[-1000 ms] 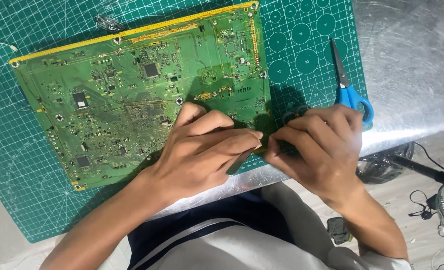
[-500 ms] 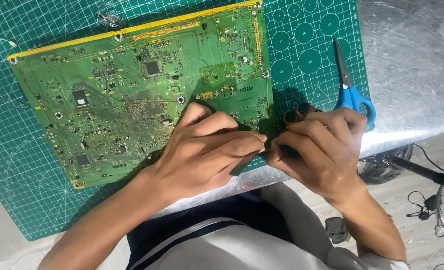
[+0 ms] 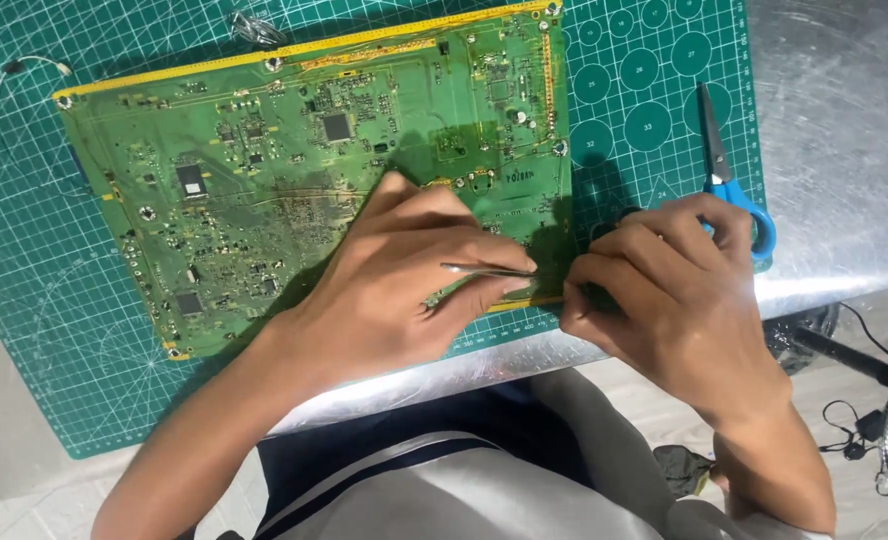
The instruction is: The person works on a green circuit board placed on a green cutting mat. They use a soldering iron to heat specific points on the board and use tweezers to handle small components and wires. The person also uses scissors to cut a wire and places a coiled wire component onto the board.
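A large green circuit board (image 3: pixel 294 190) with a yellow top edge lies on a green cutting mat (image 3: pixel 54 330). My left hand (image 3: pixel 404 280) rests on the board's lower right part and is closed on thin metal tweezers (image 3: pixel 484 270) whose tips point right. My right hand (image 3: pixel 664 290) sits just beyond the board's lower right corner, fingers curled and pinched together near the tweezer tips. What it pinches is hidden.
Blue-handled scissors (image 3: pixel 729 175) lie on the mat's right edge, partly under my right fingers. A thin wire (image 3: pixel 24 70) and a small clear bag (image 3: pixel 254 28) sit at the mat's top. The metal table (image 3: pixel 844 130) ends near my lap; cables (image 3: pixel 854 430) lie on the floor.
Both hands stayed at the board's lower right corner. The tweezers now show clearly between my left fingers, and the right fingers have closed in slightly.
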